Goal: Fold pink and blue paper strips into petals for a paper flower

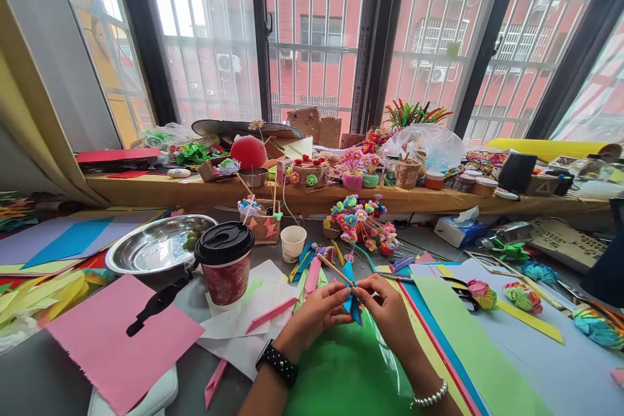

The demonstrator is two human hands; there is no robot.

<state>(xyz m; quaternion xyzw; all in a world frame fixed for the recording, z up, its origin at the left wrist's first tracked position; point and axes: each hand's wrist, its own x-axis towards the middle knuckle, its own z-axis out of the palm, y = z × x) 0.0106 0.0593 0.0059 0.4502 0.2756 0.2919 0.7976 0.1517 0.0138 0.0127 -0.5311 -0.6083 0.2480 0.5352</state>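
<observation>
My left hand [319, 312], with a black watch on its wrist, pinches a blue folded paper strip [351, 314]. Closed on the same strip from the other side is my right hand [387, 309], which wears a beaded bracelet. A thin wooden stick [336, 271] slants down to the fingertips and meets the blue paper there; the fingers hide its lower end. Under both hands lies a shiny green surface [336, 370]. Just beyond the fingers are pink folded strips [313, 273] and other coloured paper pieces.
A lidded coffee cup [227, 276] stands left, near a metal plate [134, 253] and a pink sheet [127, 338]. A paper cup [293, 246] and crochet flowers [355, 218] are ahead. Scissors [463, 296] lie on coloured sheets at right. A cluttered windowsill [312, 194] runs behind.
</observation>
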